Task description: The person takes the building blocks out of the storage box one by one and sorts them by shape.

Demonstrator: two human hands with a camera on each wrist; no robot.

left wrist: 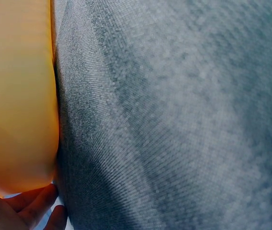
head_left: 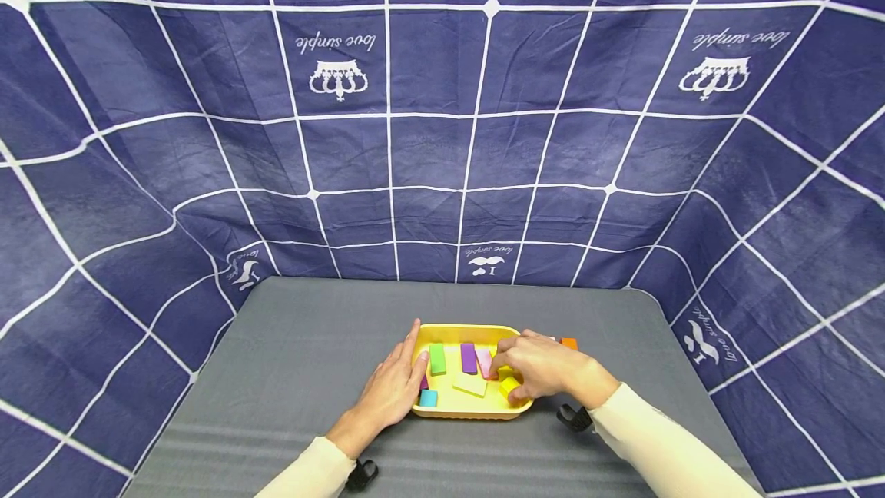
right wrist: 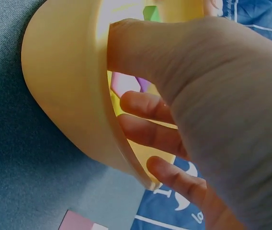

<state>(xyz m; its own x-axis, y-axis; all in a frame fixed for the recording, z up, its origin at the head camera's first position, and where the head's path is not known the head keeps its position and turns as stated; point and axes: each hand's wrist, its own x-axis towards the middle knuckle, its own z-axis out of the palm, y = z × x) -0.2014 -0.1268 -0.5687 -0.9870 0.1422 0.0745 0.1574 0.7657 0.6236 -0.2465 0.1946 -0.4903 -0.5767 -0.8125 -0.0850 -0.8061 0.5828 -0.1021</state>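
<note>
A yellow tray (head_left: 472,414) holds several coloured blocks: a green block (head_left: 438,359), a purple block (head_left: 469,358), a pink block (head_left: 485,363), a pale yellow block (head_left: 470,385) and a blue block (head_left: 429,398). My left hand (head_left: 391,385) rests along the tray's left end, fingers straight outside, thumb at the rim. Over the right end reaches my right hand (head_left: 542,364), its thumb and fingers inside and apart around a yellow block (head_left: 508,387). In the right wrist view its fingers (right wrist: 148,129) are spread; no firm pinch shows. The thumb tip is hidden there by the tray wall.
An orange block (head_left: 569,343) lies on the grey table cloth (head_left: 332,329) beyond the right hand. Beside the tray, the right wrist view shows a dull pink block (right wrist: 76,221). Blue curtains with white lines (head_left: 442,152) close off the back and sides.
</note>
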